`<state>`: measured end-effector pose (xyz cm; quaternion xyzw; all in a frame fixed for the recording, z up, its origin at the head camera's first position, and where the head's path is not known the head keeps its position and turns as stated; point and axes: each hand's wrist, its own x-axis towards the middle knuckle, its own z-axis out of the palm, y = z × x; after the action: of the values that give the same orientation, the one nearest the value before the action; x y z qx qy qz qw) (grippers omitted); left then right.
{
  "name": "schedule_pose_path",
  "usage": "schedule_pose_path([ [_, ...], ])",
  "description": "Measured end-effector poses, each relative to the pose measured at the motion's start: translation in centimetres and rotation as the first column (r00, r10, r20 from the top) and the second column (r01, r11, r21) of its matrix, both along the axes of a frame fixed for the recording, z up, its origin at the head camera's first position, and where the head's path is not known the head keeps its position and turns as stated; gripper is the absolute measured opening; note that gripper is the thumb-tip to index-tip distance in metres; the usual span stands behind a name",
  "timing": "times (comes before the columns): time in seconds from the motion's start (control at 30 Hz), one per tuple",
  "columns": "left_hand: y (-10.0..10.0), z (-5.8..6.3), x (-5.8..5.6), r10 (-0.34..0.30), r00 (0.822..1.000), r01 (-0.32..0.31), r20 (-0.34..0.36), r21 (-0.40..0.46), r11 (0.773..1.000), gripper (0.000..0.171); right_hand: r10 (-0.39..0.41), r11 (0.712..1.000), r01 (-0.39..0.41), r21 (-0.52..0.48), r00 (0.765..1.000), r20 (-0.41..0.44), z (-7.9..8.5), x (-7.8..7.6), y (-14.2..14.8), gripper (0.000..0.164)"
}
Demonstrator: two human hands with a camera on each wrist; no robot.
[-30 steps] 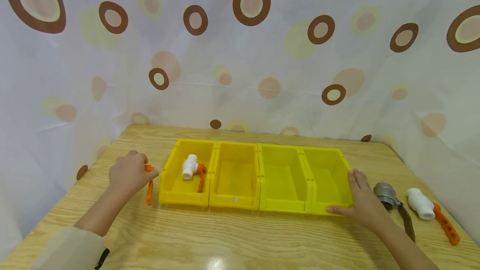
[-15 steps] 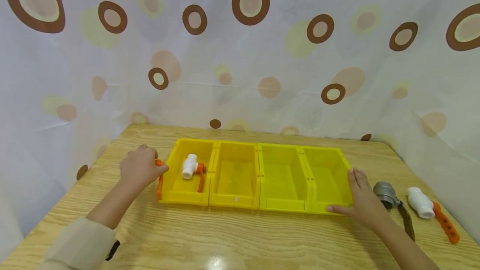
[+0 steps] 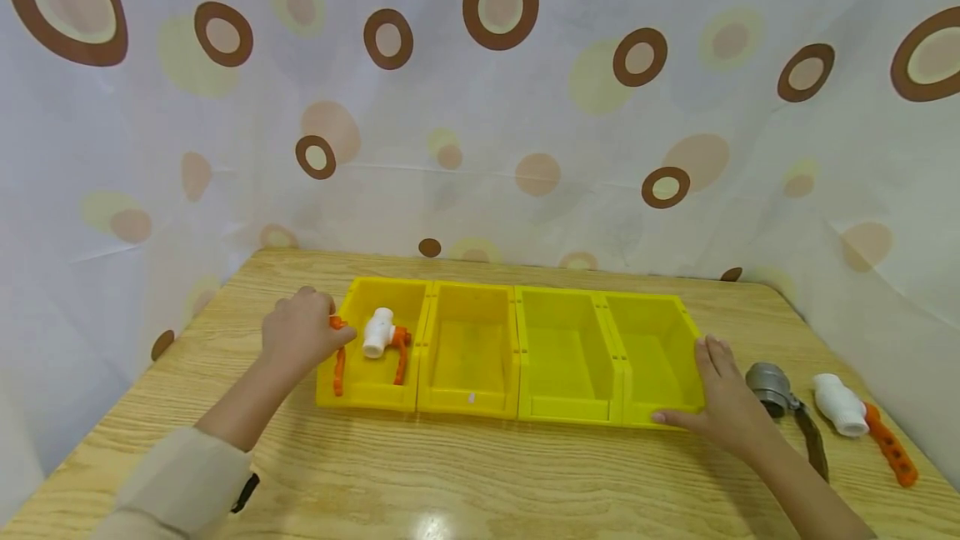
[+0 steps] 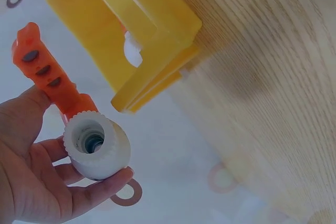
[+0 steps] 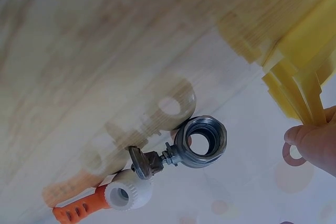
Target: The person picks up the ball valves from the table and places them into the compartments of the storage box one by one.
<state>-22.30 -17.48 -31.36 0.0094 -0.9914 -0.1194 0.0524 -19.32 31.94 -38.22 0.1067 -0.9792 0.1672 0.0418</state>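
Note:
Over the left end of the yellow bins, my left hand (image 3: pixel 300 336) grips a white plastic ball valve (image 4: pixel 100 150) with an orange handle. The head view shows mostly that handle, hanging beside my thumb; the hand hides the white body. Below it, the leftmost bin (image 3: pixel 367 396) holds another white ball valve (image 3: pixel 378 333), its orange handle toward the front. My right hand (image 3: pixel 723 407) rests against the outer wall of the rightmost bin (image 3: pixel 660 369), fingers extended along the side and thumb at the front corner.
Two middle bins (image 3: pixel 470 404) join the row on the wooden table (image 3: pixel 480 473). To the right of my right hand lie a grey metal valve (image 3: pixel 768 388) with a dark lever and a white ball valve (image 3: pixel 840 405) with an orange handle. A patterned curtain (image 3: pixel 480 107) hangs behind.
My left hand has moved right with the ball valve, from beside the leftmost bin to over its left side. The right hand stays on the rightmost bin.

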Motion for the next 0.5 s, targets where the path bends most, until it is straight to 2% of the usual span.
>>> schedule_pose_path([
  [0.5, 2.3, 0.0, -0.3, -0.010, 1.000, 0.010, 0.008, 0.012, 1.000, 0.029, 0.001, 1.000, -0.001, 0.005, 1.000, 0.003, 0.1, 0.0, 0.0, 0.124],
])
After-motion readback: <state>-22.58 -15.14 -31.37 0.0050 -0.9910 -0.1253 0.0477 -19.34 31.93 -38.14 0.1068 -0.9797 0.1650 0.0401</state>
